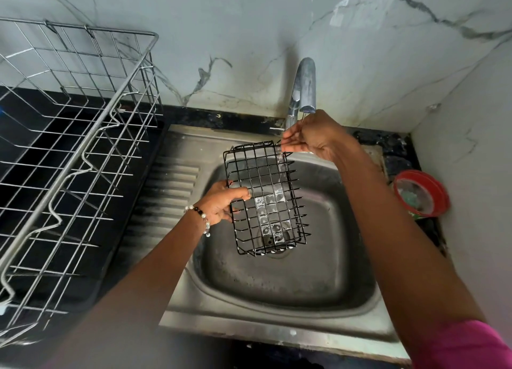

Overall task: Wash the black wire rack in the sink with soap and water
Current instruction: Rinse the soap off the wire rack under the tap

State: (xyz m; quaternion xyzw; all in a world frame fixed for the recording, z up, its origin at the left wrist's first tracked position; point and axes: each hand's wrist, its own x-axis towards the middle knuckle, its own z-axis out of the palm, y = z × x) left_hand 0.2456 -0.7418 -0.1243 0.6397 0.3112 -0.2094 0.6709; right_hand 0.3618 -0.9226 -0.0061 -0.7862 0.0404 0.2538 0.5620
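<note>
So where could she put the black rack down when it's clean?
The ribbed drainboard is bare, between the silver dish rack and the sink bowl. The bowl's floor is bare too. It's crowded near the tap, where both the left hand and right hand hold the black rack, and the red tub fills the right corner.

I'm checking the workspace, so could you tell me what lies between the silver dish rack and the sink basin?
In the head view, only the sink's ribbed draining board lies between the silver dish rack and the basin; it looks bare.

We are in a home kitchen: a steel sink (277, 285) with its tap (303, 89), dish drainer (74, 147) left of it, marble-look wall.
</note>
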